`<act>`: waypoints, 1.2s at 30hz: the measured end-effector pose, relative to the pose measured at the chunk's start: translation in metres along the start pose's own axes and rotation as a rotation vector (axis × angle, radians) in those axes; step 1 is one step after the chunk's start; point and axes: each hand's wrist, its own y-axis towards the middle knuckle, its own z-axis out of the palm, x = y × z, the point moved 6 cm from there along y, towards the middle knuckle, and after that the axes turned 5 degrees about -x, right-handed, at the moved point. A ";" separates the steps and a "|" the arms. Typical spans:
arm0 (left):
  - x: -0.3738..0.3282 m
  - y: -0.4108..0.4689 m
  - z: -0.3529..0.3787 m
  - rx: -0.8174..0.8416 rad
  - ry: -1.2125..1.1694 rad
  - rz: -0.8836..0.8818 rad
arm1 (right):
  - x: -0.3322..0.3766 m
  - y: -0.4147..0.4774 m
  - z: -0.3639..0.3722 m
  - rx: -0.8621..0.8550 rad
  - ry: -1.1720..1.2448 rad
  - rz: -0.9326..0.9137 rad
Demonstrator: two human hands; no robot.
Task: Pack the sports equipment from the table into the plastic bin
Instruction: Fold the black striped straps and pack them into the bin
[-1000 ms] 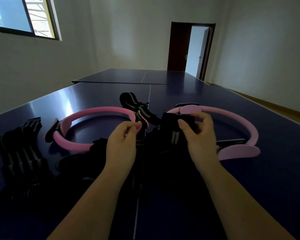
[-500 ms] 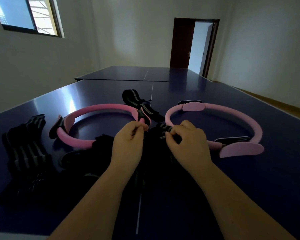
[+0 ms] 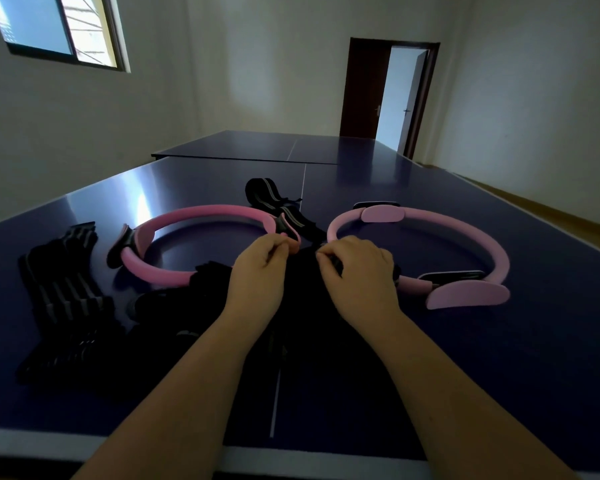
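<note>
I have both hands out over the near middle of the dark blue table tennis table (image 3: 499, 358), close together and just apart. My left hand (image 3: 260, 268) is curled tight, thumb pressed to forefinger, pinching the top edge of a black fabric piece (image 3: 305, 296) that lies in a heap between my forearms. My right hand (image 3: 357, 271) is curled too, its fingertips (image 3: 326, 258) nipping the same black fabric at its far edge. The light is dim, so I cannot make out what sort of item the fabric is.

The rest of the gear lies flat on the table. A darker pink pilates ring (image 3: 201, 216) sits to the left, its right-hand pad just beside my left knuckles. A paler pink pilates ring (image 3: 465, 237) sits to the right, its near side passing behind my right hand. Between the rings, farther off, lies a black strap with grey stripes (image 3: 267, 194). At the near left is a pile of black striped bands (image 3: 63, 299), apart from the darker ring.

Beyond the table are a window (image 3: 59, 26) on the left wall and an open door (image 3: 406, 98) at the far right.
</note>
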 end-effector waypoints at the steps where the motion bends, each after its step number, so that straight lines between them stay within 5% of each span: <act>1: -0.008 -0.001 -0.006 -0.002 -0.027 0.007 | 0.010 0.001 -0.001 0.010 0.029 -0.031; 7: -0.042 0.008 -0.088 -0.005 0.131 0.132 | 0.076 0.011 0.007 0.185 0.392 -0.014; 10: -0.017 0.022 -0.157 -0.044 0.330 0.033 | 0.134 0.013 0.035 0.302 0.488 -0.025; 14: 0.026 0.021 -0.235 -0.059 0.422 -0.206 | 0.222 0.002 0.082 0.497 0.406 -0.180; 20: 0.083 0.006 -0.307 -0.107 0.453 -0.445 | 0.282 -0.005 0.137 0.556 0.049 -0.370; 28: 0.123 0.006 -0.302 -0.141 0.076 -0.648 | 0.298 -0.007 0.171 0.675 -0.090 -0.388; 36: 0.138 0.016 -0.289 -0.127 -0.140 -0.547 | 0.291 0.011 0.192 0.586 0.009 -0.203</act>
